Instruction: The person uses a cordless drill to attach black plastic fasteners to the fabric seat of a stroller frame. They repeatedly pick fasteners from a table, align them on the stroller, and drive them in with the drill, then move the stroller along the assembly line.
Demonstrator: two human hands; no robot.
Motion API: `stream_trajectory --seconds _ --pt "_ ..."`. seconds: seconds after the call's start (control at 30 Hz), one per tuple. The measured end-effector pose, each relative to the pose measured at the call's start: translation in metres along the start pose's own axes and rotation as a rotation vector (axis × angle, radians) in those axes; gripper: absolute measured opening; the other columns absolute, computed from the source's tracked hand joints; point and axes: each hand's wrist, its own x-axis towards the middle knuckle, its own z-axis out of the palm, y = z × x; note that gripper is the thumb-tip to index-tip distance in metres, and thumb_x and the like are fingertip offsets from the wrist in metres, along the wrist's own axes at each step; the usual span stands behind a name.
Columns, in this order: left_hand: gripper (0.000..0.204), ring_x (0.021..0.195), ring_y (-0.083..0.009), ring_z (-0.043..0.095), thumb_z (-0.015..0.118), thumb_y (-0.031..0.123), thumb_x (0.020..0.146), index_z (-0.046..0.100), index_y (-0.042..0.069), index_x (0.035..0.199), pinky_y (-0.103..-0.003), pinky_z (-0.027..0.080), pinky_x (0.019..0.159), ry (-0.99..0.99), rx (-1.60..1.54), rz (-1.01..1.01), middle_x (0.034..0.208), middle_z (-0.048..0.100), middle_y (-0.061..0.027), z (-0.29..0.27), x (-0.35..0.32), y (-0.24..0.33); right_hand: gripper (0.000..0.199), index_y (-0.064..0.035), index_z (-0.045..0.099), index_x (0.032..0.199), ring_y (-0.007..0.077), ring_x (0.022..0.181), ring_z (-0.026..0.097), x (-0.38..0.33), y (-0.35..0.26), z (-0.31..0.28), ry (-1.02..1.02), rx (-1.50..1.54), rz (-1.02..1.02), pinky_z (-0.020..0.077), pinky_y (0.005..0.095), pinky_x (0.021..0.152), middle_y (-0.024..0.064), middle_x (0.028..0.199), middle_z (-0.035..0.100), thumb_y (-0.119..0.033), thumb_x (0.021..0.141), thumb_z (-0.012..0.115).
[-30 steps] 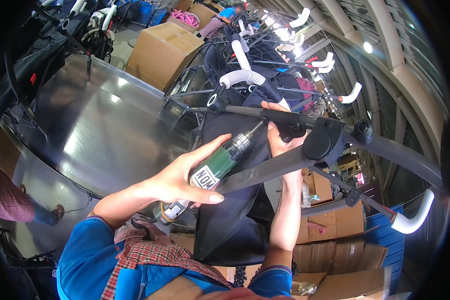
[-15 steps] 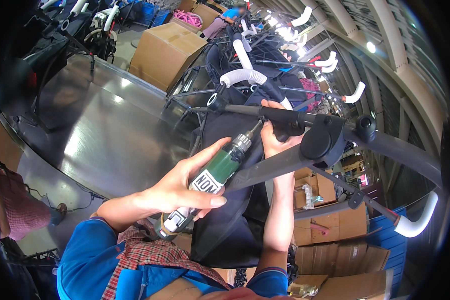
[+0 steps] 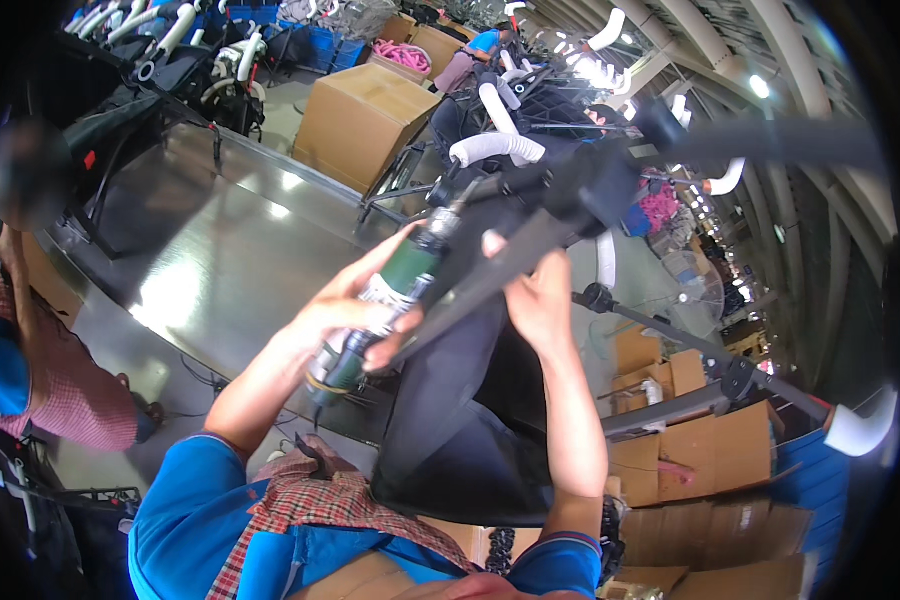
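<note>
1. The left hand (image 3: 355,315) is wrapped tight around a green power screwdriver (image 3: 385,300)
2. The right hand (image 3: 540,300) grips a black frame bar (image 3: 510,265), just beside the tool's tip

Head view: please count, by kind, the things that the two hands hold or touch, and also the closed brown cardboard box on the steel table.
Green power screwdriver, gripped by the left hand: 1
Black frame bar, under the right hand: 1
Closed brown cardboard box on the steel table: 1
Total: 3
</note>
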Motion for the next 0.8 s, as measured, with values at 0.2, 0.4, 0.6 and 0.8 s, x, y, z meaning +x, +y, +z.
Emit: stream_trajectory --seconds 0.2,0.4,0.6,0.8 --pt "0.081 0.055 -0.0228 0.058 0.064 0.025 0.09 0.014 0.022 0.154 -0.032 0.049 0.048 0.352 0.016 -0.071 0.093 0.053 -0.019 -0.03 -0.066 -0.049 0.067 0.004 0.042 0.138 0.0401 0.128 0.047 -0.109 0.014 -0.043 -0.278 -0.296 -0.306 0.037 0.0417 0.108 0.0248 0.139 0.046 -0.034 0.089 0.066" --pt "0.062 0.061 -0.018 0.056 0.061 0.032 0.09 0.038 0.021 0.146 -0.031 0.048 0.058 1.088 0.144 -0.263 0.092 0.058 -0.0124 -0.042 -0.18 -0.13 0.035 0.0097 0.051 0.118 0.0325 0.104 0.061 -0.235 0.114 -0.185 1.297 -0.154 -0.343 0.0494 0.0429 0.095 0.0257 0.114 0.06 -0.018 0.101 0.038" --pt "0.051 0.087 -0.0141 0.064 0.056 0.036 0.09 0.055 0.013 0.135 -0.031 0.052 0.077 1.346 0.422 -0.444 0.108 0.067 -0.0035 0.003 -0.195 -0.176 0.054 -0.0006 0.058 0.122 0.0219 0.11 0.056 -0.239 0.293 -0.077 0.502 1.011 0.497 0.042 0.0353 0.099 0.0108 0.119 0.062 -0.047 0.099 0.044" --pt "0.031 0.071 -0.0178 0.064 0.057 0.022 0.089 0.061 0.01 0.117 -0.033 0.053 0.064 1.298 0.384 -0.535 0.09 0.068 -0.0084 -0.025 -0.27 -0.233 0.069 0.003 0.051 0.132 0.03 0.115 0.057 -0.206 0.303 -0.003 -0.077 1.6 0.597 0.051 0.0383 0.093 0.0174 0.129 0.057 -0.056 0.097 0.04"
